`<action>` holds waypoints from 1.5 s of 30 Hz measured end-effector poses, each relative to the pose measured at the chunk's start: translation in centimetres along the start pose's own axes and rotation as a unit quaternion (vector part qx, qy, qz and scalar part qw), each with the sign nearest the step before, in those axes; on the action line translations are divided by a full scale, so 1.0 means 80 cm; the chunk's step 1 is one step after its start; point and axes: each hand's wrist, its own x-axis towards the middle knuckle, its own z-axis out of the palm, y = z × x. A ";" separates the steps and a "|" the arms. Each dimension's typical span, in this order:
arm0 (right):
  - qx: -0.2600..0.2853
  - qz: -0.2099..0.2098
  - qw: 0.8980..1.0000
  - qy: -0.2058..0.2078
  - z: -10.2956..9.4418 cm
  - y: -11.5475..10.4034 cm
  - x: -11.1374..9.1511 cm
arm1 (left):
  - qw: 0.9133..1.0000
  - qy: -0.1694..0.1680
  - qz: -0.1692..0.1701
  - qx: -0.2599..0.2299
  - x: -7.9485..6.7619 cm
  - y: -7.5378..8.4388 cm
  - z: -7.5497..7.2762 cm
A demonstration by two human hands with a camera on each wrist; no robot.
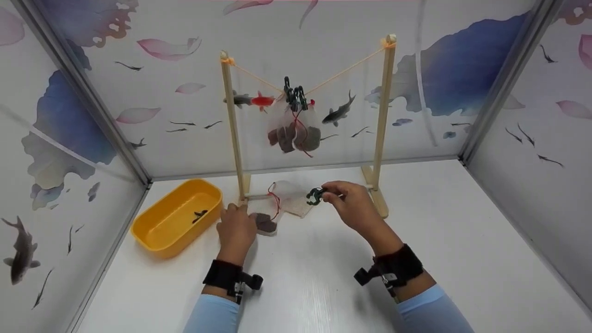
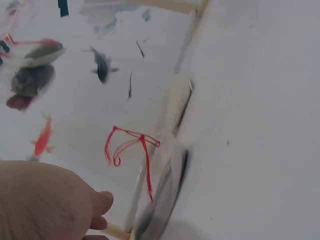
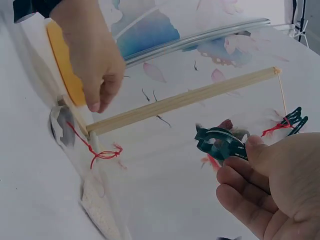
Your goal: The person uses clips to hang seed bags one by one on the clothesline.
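My right hand [image 1: 351, 206] pinches a dark green plastic clip [image 3: 220, 142] between thumb and fingers, above the table. Its toothed, curved jaws point left, away from the palm. My left hand [image 1: 237, 226] hovers by the foot of the left post, fingers loosely bent with nothing visible between them. Just right of it lies a sheer drawstring bag [image 1: 266, 224] with dark stone-like pieces and a red cord [image 1: 276, 203]. Behind that bag, another sheer bag [image 1: 289, 190] holds a flat beige piece [image 1: 299, 207].
A wooden frame has a left post [image 1: 233, 134] and right post [image 1: 384, 115], joined by a sagging orange cord [image 1: 347, 71]. Green clips [image 1: 296, 97] hold sheer bags of stones [image 1: 296, 136] at its middle. A yellow tub [image 1: 162, 217] with small dark clips [image 1: 199, 215] stands left.
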 end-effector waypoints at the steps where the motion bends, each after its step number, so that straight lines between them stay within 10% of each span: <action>1: 0.002 0.003 1.000 0.003 0.000 0.002 0.000 | 1.000 -0.015 -0.005 0.010 0.001 -0.006 0.003; 13: 0.010 0.002 1.000 0.011 -0.003 0.010 0.003 | 0.997 -0.066 0.024 -0.031 0.001 -0.001 0.000; 30: 0.027 0.022 0.999 -0.005 -0.004 0.012 0.006 | 0.996 -0.059 0.042 -0.054 0.055 0.028 0.020; 39: 0.019 0.002 0.999 0.030 -0.022 0.008 0.010 | 0.986 -0.016 -0.019 -0.167 0.045 0.024 -0.050; 45: -0.014 -0.070 0.995 0.076 -0.056 -0.033 0.041 | 0.978 0.090 0.028 -0.187 0.042 0.045 -0.112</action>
